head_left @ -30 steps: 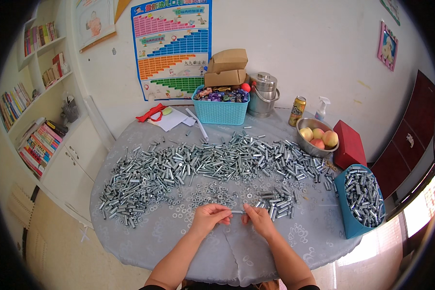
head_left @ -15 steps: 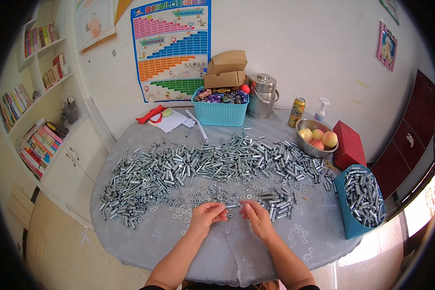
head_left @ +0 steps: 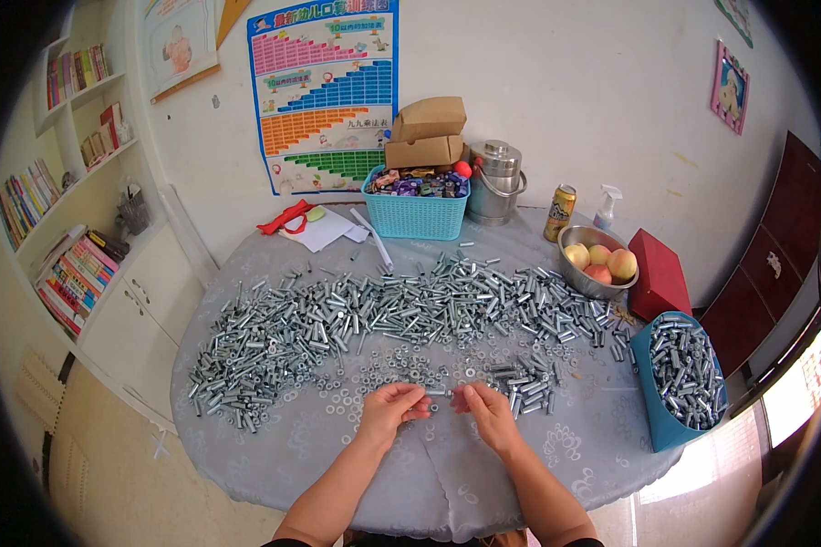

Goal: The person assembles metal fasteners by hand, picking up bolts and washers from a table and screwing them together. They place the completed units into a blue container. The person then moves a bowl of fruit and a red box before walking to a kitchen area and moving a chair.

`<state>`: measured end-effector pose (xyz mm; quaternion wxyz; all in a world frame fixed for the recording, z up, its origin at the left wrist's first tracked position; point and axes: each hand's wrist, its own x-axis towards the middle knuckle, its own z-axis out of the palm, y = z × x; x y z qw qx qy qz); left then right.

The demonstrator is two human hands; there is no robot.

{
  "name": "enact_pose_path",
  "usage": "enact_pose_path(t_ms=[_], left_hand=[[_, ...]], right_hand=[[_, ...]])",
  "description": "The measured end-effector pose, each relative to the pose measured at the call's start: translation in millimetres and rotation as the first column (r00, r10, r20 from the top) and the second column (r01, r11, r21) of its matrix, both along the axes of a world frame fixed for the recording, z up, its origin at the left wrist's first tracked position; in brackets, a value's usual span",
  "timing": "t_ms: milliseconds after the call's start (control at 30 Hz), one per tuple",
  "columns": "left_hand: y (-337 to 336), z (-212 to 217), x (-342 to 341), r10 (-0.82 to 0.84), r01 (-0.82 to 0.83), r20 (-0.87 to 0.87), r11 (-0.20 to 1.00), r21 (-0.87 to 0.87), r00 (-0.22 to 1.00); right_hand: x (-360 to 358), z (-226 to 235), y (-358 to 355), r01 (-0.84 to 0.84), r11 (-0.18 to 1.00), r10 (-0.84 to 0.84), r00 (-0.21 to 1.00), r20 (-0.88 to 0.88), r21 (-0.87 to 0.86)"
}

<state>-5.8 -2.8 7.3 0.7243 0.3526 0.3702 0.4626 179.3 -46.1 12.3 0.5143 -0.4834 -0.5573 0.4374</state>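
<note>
Fingers of my left hand and right hand pinch one short silver metal bolt between them, just above the near edge of the round grey-clothed surface. I judge I am fitting a washer or nut on it; next comes a steady twist. Along the middle lies the long heap of zinc-plated bolts. At the right edge, the blue plastic bin holds more bolts; the steel bowl holds peaches; the turquoise woven basket at the far edge holds small coloured items.

A white wall carries a colourful chart poster at 12 o'clock. White bookshelves stand at 9 o'clock, a dark red cabinet at 3 o'clock above daylight.
</note>
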Motion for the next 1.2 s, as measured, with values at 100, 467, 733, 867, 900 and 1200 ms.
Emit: enact_pose_path(t_ms=[100,467,733,867,900,1200], left_hand=[[0,1,3,-0.002,0.002,-0.016,1.0,-0.002,1.0],[-11,3,15,-0.013,0.038,-0.107,0.972,0.23,0.994],[-20,2,19,0.259,-0.005,-0.401,0.845,0.534,0.879],[-22,2,26,0.511,0.118,-0.321,0.39,0.913,0.798],[-23,5,27,0.497,0.176,-0.364,0.385,0.906,0.788],[-17,33,9,0.399,0.496,-0.678,0.472,0.729,0.617]], right_hand=[[9,-15,2,0.036,0.997,-0.035,0.999,0.012,-0.071],[11,-14,7,0.034,0.998,-0.043,0.988,-0.15,-0.06],[10,-7,5,-0.035,0.999,0.026,0.976,-0.216,-0.037],[18,-6,7,0.108,0.993,-0.11,0.993,-0.04,-0.039],[17,-2,6,0.152,0.988,-0.153,0.988,-0.007,-0.035],[68,16,7,0.667,0.672,-0.712,0.461,0.529,0.322]])
